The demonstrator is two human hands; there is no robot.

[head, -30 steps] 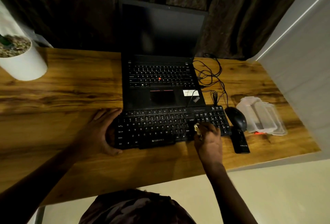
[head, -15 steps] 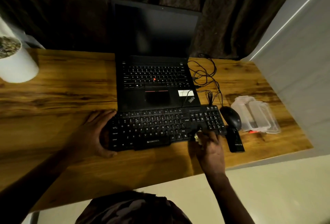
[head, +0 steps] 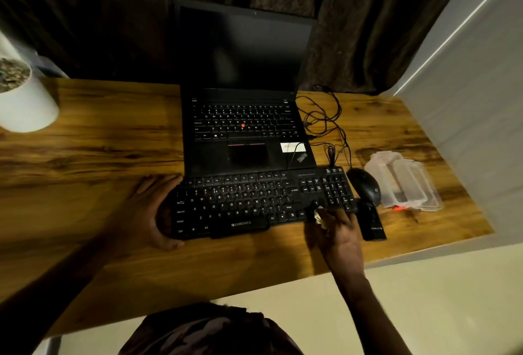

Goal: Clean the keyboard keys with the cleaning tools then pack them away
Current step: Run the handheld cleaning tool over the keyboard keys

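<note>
Grips left end of black keyboard with left hand, fingers over far edge, thumb curled round near edge. Pinches small pale cleaning tool in curled right hand, at keyboard's near edge below arrow keys. Works on wooden desk, keyboard flat just in front of open laptop. Beside keyboard's right end: mouse, slim black case, clear plastic pack.

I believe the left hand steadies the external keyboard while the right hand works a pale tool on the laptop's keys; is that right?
Not quite. The head view shows the right hand holding the pale tool on the external keyboard, not the laptop. The left hand steadies it.
</note>
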